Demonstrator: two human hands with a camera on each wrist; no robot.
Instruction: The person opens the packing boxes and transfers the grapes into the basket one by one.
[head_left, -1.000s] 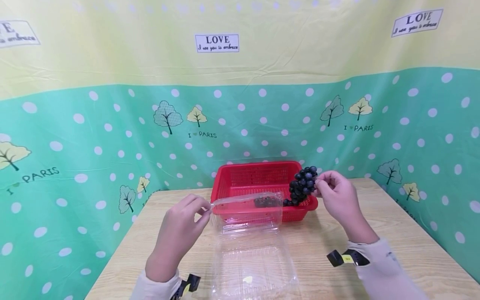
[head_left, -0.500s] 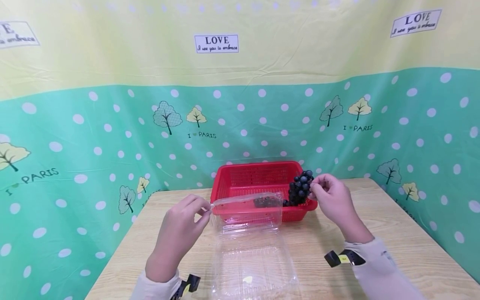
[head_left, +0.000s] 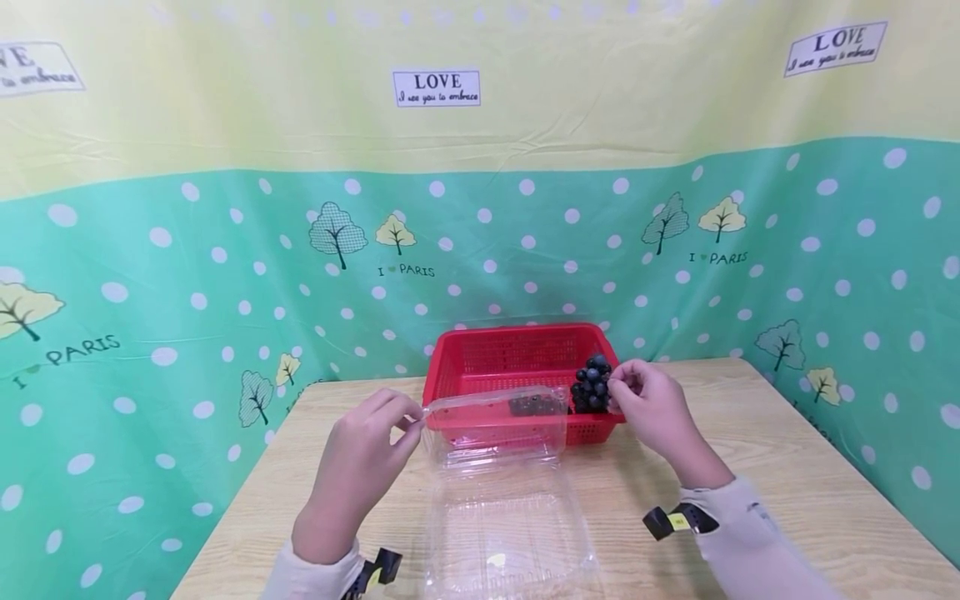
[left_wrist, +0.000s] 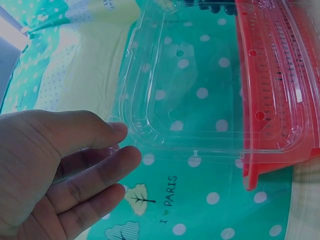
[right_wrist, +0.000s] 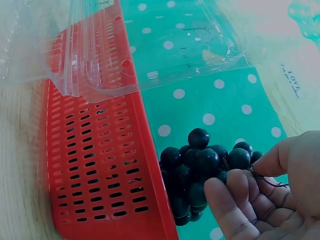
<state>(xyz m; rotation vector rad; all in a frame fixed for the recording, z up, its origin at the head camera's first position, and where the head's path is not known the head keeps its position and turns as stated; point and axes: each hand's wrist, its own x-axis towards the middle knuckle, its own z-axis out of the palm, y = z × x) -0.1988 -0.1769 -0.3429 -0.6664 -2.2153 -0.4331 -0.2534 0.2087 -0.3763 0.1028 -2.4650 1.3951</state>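
My right hand pinches the stem of a bunch of dark grapes at the right end of a red plastic basket. In the right wrist view the grapes hang just past the basket's rim, with a thin stem end sticking out between thumb and fingers. My left hand pinches the corner of the raised lid of a clear plastic clamshell box. From the left wrist view, thumb and forefinger meet at the lid's corner. More dark grapes show through the lid, inside the basket.
The base of the clear box lies flat on the wooden table, in front of the basket. A green and yellow printed curtain stands behind and at both sides. Each wrist wears a black strap with a small camera.
My right hand has lowered the bunch of grapes and brought it slightly left, down into the right end of the basket. My left hand and the clear lid stay still.
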